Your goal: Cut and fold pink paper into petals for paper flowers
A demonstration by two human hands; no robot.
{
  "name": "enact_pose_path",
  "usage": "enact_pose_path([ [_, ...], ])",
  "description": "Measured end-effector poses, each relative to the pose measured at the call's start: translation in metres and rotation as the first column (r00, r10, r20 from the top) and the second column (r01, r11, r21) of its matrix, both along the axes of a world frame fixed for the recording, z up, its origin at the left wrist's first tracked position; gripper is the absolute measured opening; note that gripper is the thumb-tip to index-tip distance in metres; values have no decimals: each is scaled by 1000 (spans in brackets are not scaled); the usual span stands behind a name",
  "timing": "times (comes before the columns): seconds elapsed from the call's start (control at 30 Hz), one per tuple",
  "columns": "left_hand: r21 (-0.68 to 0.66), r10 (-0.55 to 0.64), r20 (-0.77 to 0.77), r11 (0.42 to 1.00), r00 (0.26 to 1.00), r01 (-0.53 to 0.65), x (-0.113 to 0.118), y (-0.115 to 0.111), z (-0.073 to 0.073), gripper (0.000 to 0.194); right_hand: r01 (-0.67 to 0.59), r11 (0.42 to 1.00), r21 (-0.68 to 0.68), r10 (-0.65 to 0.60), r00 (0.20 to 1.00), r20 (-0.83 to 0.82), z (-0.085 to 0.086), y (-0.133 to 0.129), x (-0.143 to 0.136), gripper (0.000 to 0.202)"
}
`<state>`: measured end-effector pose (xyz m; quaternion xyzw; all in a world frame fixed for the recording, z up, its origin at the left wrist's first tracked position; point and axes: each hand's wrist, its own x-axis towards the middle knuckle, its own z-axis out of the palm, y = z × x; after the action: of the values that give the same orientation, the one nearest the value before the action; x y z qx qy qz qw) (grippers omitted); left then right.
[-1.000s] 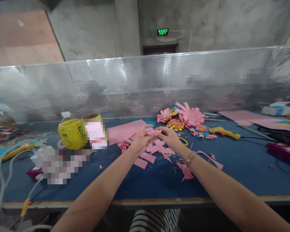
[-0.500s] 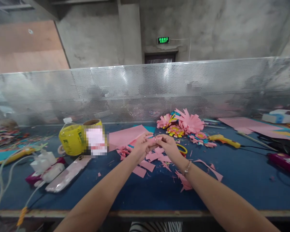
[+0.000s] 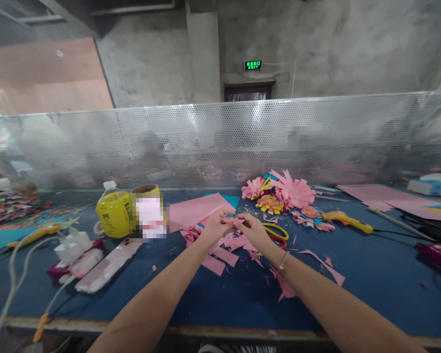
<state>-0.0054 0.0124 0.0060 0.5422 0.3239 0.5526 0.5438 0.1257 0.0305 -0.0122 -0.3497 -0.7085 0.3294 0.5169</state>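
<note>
My left hand point(image 3: 217, 227) and my right hand point(image 3: 253, 229) meet above the middle of the table, fingertips pinched together. Between them is a small piece of pink paper point(image 3: 229, 219), mostly covered by the fingers. Under and around the hands lie cut pink paper strips point(image 3: 225, 255) and scraps. Scissors with yellow and red handles point(image 3: 277, 231) rest just right of my right hand, their blades hidden. Behind the hands is a large pink paper sheet point(image 3: 191, 211) over a blue one. Pink, yellow and blue paper flowers point(image 3: 292, 191) are heaped at the back, right of centre.
To the left stand a yellow-labelled bottle point(image 3: 113, 213) and a tape roll point(image 3: 147, 188), with a phone point(image 3: 108, 267) and a power strip with chargers point(image 3: 73, 249) nearer. A yellow glue gun point(image 3: 347, 220) lies right. A perforated metal screen point(image 3: 220, 142) closes the back.
The whole view has shifted slightly, so things appear a little further right and lower. Both hands stay together on the pink paper, with their fingers closer in.
</note>
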Motion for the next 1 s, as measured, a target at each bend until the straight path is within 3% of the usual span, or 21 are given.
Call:
enact_pose_path([
  [0.17,12,90,-135,996,987,-90,-6,10,-6,32,83,997,9,-83,995,59,-2,8,4,18],
  [0.27,53,84,-205,996,975,-75,-9,16,-10,26,103,995,-9,-102,991,89,1,9,8,17],
  [0.43,233,214,-414,964,885,-124,-14,23,-12,22,60,998,-33,-54,986,157,8,7,9,17],
  [0.53,236,214,-470,965,856,-111,-16,25,-9,20,8,998,-60,3,985,170,10,11,7,19],
  [0.63,236,214,-565,967,797,-93,-21,26,-4,16,-4,998,57,-12,963,270,9,15,8,23],
  [0.7,270,259,-663,958,702,-99,-28,25,-1,12,-2,977,214,-85,914,396,9,16,11,19],
  [0.77,327,361,-758,931,543,-162,-38,24,2,18,-7,946,323,-161,858,489,10,16,17,15],
  [0.83,325,404,-831,911,382,-255,-50,24,6,32,17,935,354,-214,825,524,10,17,22,16],
  [0.93,255,348,-914,893,209,-370,-67,24,12,45,58,927,371,-267,796,542,9,18,27,17],
  [1.0,339,384,-922,867,56,-364,-77,27,16,42,77,918,389,-296,785,544,9,19,29,19],
])
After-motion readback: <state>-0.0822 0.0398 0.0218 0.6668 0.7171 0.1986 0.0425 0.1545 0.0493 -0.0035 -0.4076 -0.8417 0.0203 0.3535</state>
